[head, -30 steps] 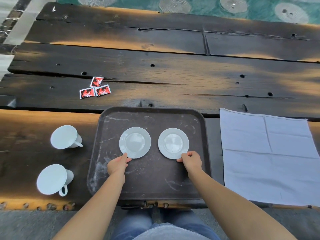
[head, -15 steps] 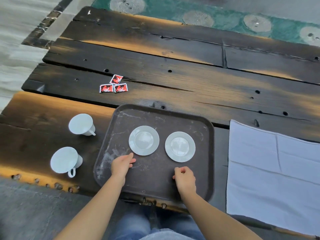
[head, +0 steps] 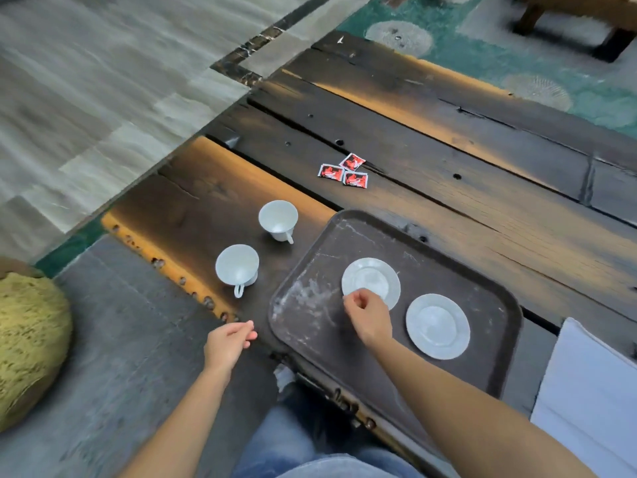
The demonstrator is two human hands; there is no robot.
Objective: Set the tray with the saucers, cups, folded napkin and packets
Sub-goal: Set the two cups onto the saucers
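Note:
A dark brown tray (head: 482, 270) lies on the plank table with two white saucers on it, one to the left (head: 377, 276) and one to the right (head: 437, 326). My right hand (head: 368, 317) hovers over the tray at the left saucer's near edge, fingers curled, holding nothing. My left hand (head: 229, 343) is off the tray, above the table's near-left edge, fingers loosely extended and empty. Left of the tray stand two white cups, one far (head: 278, 217) and one near (head: 237, 265). Three red packets (head: 344, 171) lie beyond them. A white napkin (head: 593, 391) lies unfolded to the right.
The table's left end and near edge run close by the cups. A yellow woven cushion (head: 27, 339) sits on the floor at the left. A wooden bench leg (head: 606, 46) stands on the green rug at the far right.
Both hands have left the saucers. My left hand has moved off the tray toward the near-left edge, my right hand has crossed leftward over the tray, and the view has swung left.

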